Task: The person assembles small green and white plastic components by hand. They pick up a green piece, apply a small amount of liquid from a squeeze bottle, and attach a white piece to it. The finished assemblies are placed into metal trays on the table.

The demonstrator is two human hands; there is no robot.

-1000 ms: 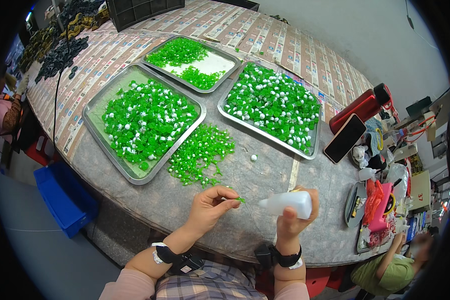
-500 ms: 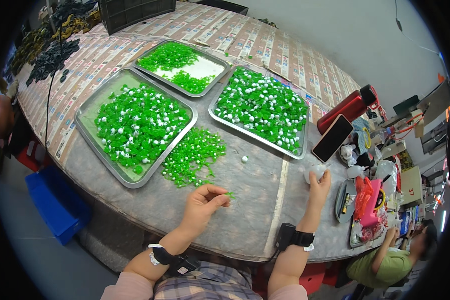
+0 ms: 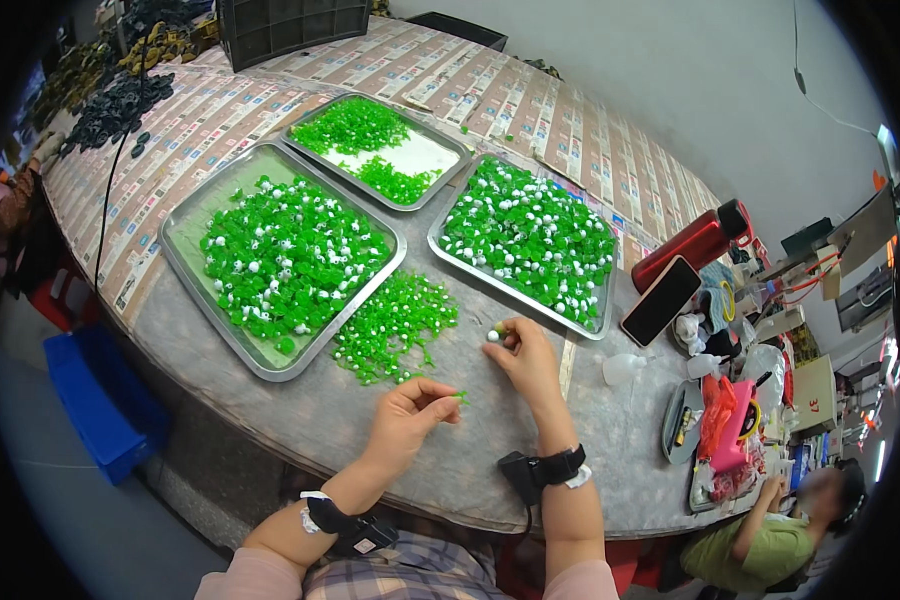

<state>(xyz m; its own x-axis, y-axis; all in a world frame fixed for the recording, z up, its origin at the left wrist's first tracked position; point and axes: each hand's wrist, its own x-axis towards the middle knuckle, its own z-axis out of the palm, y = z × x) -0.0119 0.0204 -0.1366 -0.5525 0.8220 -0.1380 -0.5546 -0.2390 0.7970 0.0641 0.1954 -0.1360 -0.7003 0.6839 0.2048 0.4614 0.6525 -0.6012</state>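
Observation:
My left hand (image 3: 405, 425) is closed in a pinch on a small green plastic piece (image 3: 461, 397) above the near part of the table. To its right, my right hand (image 3: 530, 365) has its thumb and forefinger closed around a small white ball (image 3: 493, 337) at the tabletop. Behind my left hand lies a loose pile of small green pieces with white bits (image 3: 395, 325). Left of that pile, a metal tray (image 3: 270, 372) holds many green pieces with white balls. A second such tray (image 3: 530, 290) stands beyond my right hand.
A third tray (image 3: 420, 150), at the back, holds green pieces. On the right are a white translucent squeeze bottle (image 3: 623, 369), a phone (image 3: 660, 300), a red flask (image 3: 685, 245) and a pink container (image 3: 738, 425). A person in green (image 3: 770, 545) sits at far right; a blue bin (image 3: 100, 400) is at left.
My right hand has let go of the white bottle, which stands on the table, and has moved left to the white ball. My left hand keeps its pinch. The view has shifted slightly.

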